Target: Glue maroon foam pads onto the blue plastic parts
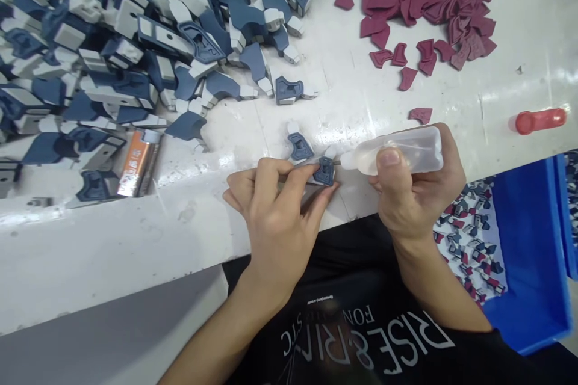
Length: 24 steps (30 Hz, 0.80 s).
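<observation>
Left thumb and index of your left hand [280, 216] pinch a blue-grey part [324, 172], frame centre. Your right hand [418, 195] wraps a clear bottle [422, 147], nozzle [348, 161] at that part (contact: can't tell). Maroon pieces [410, 5] upper right, blue-and-white pile [130, 84] upper left.

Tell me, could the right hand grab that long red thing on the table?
Probably not yet: the right hand is wrapped round the bottle. Nothing seems to block the way to the long red thing, though, so an emptied hand could likely reach it.
</observation>
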Motion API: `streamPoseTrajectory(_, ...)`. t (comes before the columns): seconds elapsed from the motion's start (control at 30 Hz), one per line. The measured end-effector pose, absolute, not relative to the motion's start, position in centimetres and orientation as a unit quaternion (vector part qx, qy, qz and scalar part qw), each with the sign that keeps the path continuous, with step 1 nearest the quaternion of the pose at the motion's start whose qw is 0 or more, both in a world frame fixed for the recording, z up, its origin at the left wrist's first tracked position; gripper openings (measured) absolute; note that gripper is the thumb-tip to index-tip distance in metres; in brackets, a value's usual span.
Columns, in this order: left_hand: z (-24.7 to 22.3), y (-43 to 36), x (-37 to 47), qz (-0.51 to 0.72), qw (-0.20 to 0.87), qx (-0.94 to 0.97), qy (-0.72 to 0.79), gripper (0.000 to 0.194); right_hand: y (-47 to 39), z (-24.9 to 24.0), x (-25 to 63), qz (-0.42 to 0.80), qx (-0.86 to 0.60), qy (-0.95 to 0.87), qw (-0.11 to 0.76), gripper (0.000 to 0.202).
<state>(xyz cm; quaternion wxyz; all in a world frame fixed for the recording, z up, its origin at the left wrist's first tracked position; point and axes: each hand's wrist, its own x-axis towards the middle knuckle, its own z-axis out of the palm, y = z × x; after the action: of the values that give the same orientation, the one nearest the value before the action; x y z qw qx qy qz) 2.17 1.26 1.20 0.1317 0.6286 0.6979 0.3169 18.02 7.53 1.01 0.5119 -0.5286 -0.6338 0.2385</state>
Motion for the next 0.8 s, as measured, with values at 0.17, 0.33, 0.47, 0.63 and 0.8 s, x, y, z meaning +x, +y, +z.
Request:
streamPoseTrajectory(0.17, 1.2, 1.3, 2.1, 0.305, 0.125, 0.631, 0.702, 0.022, 7.3, 1.0, 18.1, 0.26, -0.533, -0.631, 0.499, 0.031)
streamPoseTrajectory(0.33, 1.0, 1.5, 2.5, 0.313, 0.111, 0.633, 0.699, 0.024, 7.2, 0.9, 17.8, 0.301, -0.56, -0.555, 0.537, 0.038)
streamPoseTrajectory(0.47, 1.4, 1.8, 3.0, 0.312, 0.112, 0.644, 0.69, 0.029, 8.3, 1.6, 18.5, 0.33, -0.564, -0.481, 0.585, 0.031)
streamPoseTrajectory(0.63, 2.2, 2.2, 1.5, 0.321, 0.108, 0.62, 0.708, 0.031, 10.1, 2.7, 20.8, 0.382, -0.521, -0.519, 0.56, 0.026)
streamPoseTrajectory(0.8, 1.5, 4.0, -0.4, 0.271, 0.102, 0.618, 0.731, 0.029, 11.3, 3.5, 20.5, 0.346, -0.508, -0.646, 0.453, 0.028)
